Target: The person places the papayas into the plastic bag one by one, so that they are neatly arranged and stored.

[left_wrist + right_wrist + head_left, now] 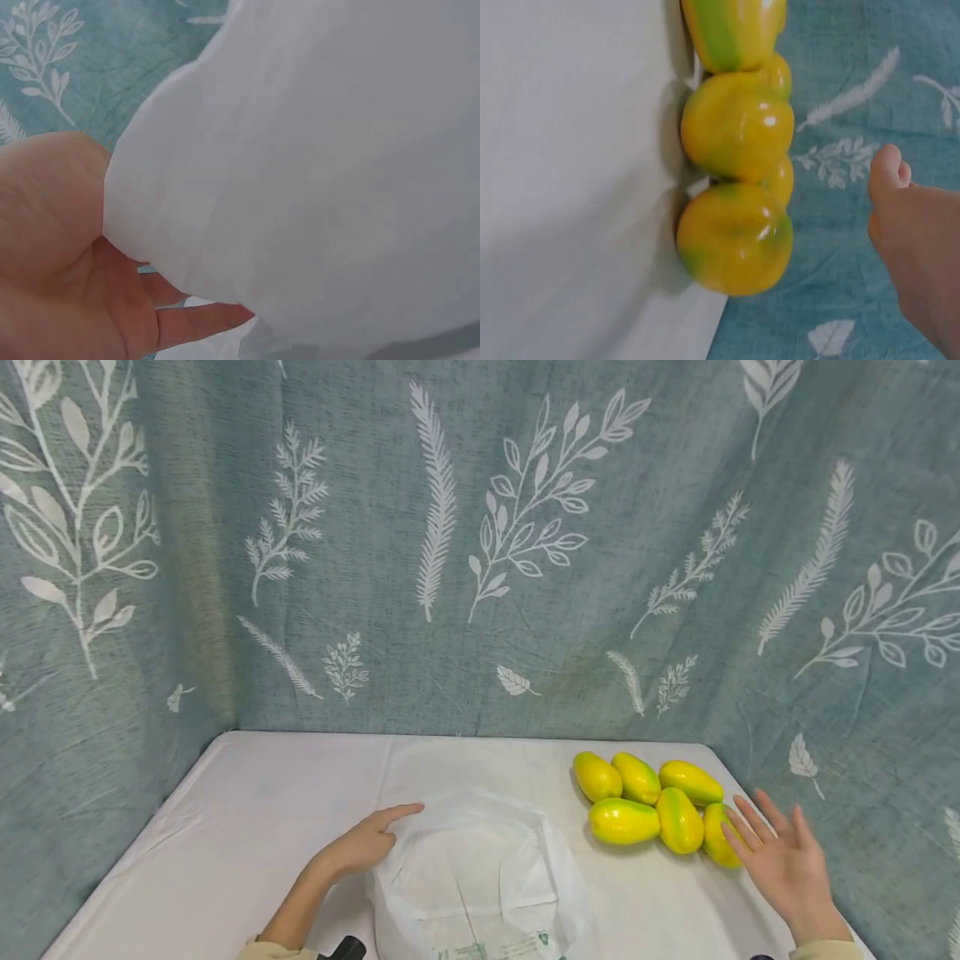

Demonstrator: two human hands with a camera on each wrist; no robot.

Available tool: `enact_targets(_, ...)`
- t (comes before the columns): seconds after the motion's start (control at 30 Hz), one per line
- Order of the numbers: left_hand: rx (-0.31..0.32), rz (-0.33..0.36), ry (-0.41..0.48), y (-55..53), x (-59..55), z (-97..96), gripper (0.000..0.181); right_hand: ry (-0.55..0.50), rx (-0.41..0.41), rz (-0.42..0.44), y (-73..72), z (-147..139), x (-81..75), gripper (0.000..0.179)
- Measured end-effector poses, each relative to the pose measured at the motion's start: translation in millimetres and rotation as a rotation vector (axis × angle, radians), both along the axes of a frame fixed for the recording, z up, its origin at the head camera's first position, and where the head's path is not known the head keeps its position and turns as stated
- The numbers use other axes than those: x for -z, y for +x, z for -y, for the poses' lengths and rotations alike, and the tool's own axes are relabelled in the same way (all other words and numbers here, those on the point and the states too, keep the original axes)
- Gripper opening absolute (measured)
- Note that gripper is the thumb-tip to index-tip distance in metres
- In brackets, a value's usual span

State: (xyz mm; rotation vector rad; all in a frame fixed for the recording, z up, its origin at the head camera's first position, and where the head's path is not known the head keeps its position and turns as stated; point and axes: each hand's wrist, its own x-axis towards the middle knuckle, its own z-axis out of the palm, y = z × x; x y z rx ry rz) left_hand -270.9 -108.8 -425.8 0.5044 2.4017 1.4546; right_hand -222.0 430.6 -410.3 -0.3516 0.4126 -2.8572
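Observation:
A white plastic bag point(480, 877) stands on the table with its mouth spread and green print inside. At its left rim, my left hand point(358, 846) holds the bag, the index finger stretched over the edge. In the left wrist view the white sheet covers the thumb and most of the fingers of the left hand point(67, 255). My right hand point(787, 864) is spread, palm showing, beside the rightmost yellow-green mango point(720, 839). In the right wrist view a gap separates the right hand point(922, 240) from the mangoes point(735, 240).
Several more mangoes point(624, 821) lie in two close rows at the table's right. The white-covered table point(247, 827) meets a blue-green leaf-patterned curtain point(465, 677) at the back and sides.

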Motion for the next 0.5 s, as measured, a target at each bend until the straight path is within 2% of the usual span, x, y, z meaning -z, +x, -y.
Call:
enact_targets(0.1,0.020,-0.030,-0.001,-1.2,1.2,-0.4,0.065,0.001,0.017,0.013,1.2,-11,0.7,0.047)
enact_targets(0.4,0.054,-0.102,0.008,-0.1,5.8,-3.2,0.062,0.113,0.136,0.123,7.9,-40,8.2,0.037)
enact_targets(0.5,0.076,-0.119,0.024,0.6,7.5,-4.5,0.061,0.192,0.206,0.227,9.9,-47,9.5,0.031)
